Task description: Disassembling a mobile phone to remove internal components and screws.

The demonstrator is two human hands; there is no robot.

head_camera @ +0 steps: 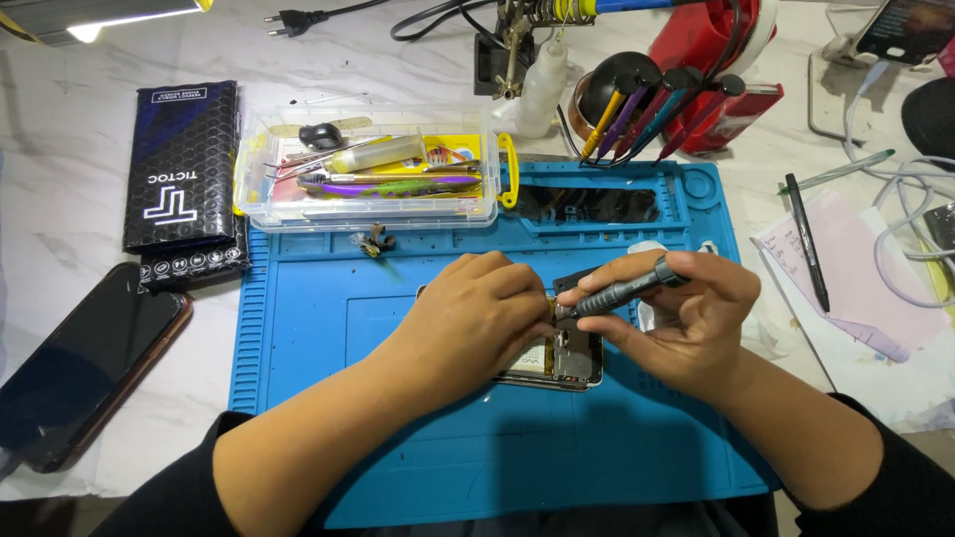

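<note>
On the blue mat (pixel 328 298), my left hand (pixel 477 313) pins the phone (pixel 557 363); my right hand (pixel 686 308) grips the screwdriver (pixel 622 290), tip slanting leftward onto it.

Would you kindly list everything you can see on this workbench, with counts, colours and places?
Repair mat: one, blue, centre of the white marble table.
Opened phone: one, dark with its insides exposed, on the mat under the hands.
Screwdriver: one, grey, tip down on the opened phone.
Clear plastic box: one, yellow latches, tools inside, top edge of the mat.
Black packages: two stacked, left of the box.
Smartphone: one, dark screen, far left.
Screwdriver set: several, coloured handles, in a holder behind the mat.
White squeeze bottle: one, behind the box.
Black pen: one, on pink paper, right.
Left hand: on the opened phone.
Right hand: holding the screwdriver.
</note>
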